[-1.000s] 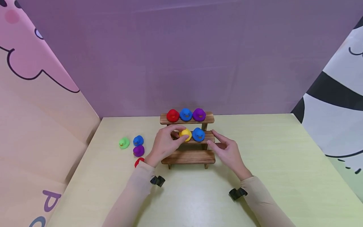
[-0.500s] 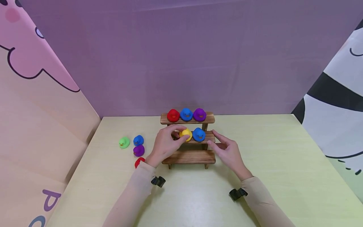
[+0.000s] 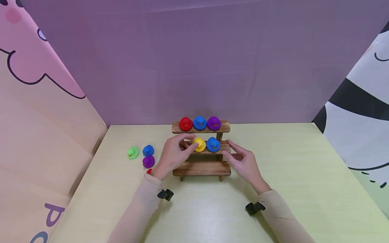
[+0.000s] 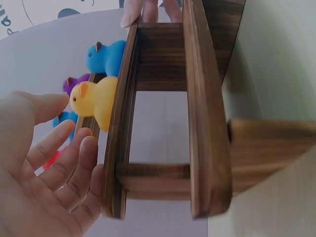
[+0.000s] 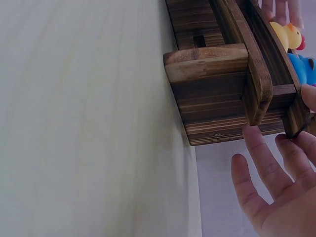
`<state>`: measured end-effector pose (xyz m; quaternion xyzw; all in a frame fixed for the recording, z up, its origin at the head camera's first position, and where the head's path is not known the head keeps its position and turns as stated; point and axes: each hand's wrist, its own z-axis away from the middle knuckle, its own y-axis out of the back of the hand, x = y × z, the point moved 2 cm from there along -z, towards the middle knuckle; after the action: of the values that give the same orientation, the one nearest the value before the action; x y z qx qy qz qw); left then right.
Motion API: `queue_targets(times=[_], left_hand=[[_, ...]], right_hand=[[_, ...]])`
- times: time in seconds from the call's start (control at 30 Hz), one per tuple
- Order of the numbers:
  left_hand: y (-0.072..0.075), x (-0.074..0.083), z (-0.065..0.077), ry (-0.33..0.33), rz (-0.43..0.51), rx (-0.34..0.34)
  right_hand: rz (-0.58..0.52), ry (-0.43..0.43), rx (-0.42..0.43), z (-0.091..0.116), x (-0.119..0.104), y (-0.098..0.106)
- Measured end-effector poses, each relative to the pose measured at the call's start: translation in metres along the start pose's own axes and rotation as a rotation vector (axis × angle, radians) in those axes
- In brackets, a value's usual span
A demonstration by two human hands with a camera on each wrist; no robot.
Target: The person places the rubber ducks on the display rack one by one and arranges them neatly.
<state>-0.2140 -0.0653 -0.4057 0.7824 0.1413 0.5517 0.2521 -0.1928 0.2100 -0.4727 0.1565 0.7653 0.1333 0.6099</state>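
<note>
A yellow rubber duck (image 3: 200, 144) sits on the middle tier of a three-tier wooden stand (image 3: 202, 168), beside a blue duck (image 3: 213, 144). Just left of the yellow one is my left hand (image 3: 176, 152), thumb and fingers spread apart. In the left wrist view a small gap shows between its thumb (image 4: 52, 106) and the yellow duck (image 4: 96, 98). My right hand (image 3: 244, 163) holds the right end of the middle tier, thumb at the front edge and index finger at the back corner. Several of its fingertips touch the wood in the right wrist view.
Red (image 3: 185, 124), blue (image 3: 200, 123) and purple (image 3: 214, 124) ducks line the top tier. Left of the stand, green (image 3: 133, 153), blue (image 3: 148, 150) and purple (image 3: 149, 161) ducks lie on the table, with a red duck (image 3: 149, 171) mostly hidden by my left wrist. A purple wall (image 3: 197, 60) stands behind.
My left hand has let go of the yellow duck and drawn slightly left, so more of the duck's face shows. The right hand stays at the stand's end.
</note>
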Motion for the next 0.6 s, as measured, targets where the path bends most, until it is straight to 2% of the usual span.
queue_targets(times=[0.17,0.37,0.6], left_hand=[[0.010,-0.008,0.002,-0.022,0.007,0.033],[0.024,-0.025,0.007,-0.014,-0.002,0.075],[0.043,-0.049,0.015,0.034,-0.023,0.122]], right_hand=[[0.001,0.003,0.000,0.000,0.000,0.001],[-0.013,0.000,-0.004,0.001,-0.002,0.001],[-0.017,0.000,-0.004,0.001,-0.002,0.001]])
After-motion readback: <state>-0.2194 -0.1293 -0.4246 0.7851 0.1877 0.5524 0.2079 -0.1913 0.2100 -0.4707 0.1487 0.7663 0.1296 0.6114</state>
